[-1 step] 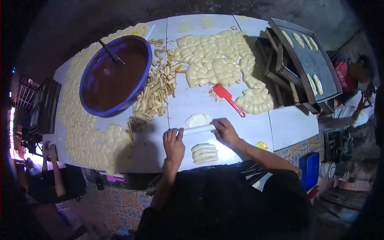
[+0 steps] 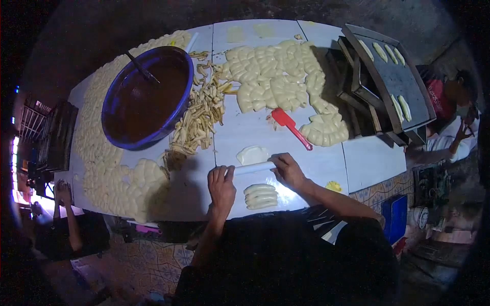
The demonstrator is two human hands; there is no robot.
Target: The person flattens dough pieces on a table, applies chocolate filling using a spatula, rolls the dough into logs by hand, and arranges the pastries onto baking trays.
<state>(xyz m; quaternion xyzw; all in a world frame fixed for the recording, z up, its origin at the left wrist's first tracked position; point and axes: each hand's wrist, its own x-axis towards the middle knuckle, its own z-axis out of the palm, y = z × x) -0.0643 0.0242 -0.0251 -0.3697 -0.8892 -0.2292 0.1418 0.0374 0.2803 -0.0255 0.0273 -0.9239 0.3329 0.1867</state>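
A white rolling pin point(image 2: 251, 168) lies crosswise in front of me near the table's front edge. My left hand point(image 2: 221, 188) is closed over its left end, and my right hand point(image 2: 289, 171) grips the right end. Just beyond the pin lies a flattened oval of white dough point(image 2: 252, 154), touching or nearly touching it. On my side of the pin, several filled, finger-shaped dough rolls point(image 2: 261, 197) sit side by side. Farther off to the right rests a red spatula point(image 2: 284, 118) beside a cluster of dough pieces point(image 2: 324, 129).
A blue basin point(image 2: 179, 115) of brown filling, with a dark-handled tool in it, stands at left. Cut banana-like strips point(image 2: 196, 125) are heaped beside it. Dough pieces point(image 2: 97, 122) cover the left side. Stacked metal trays point(image 2: 408, 86) stand at right; other people are at both sides.
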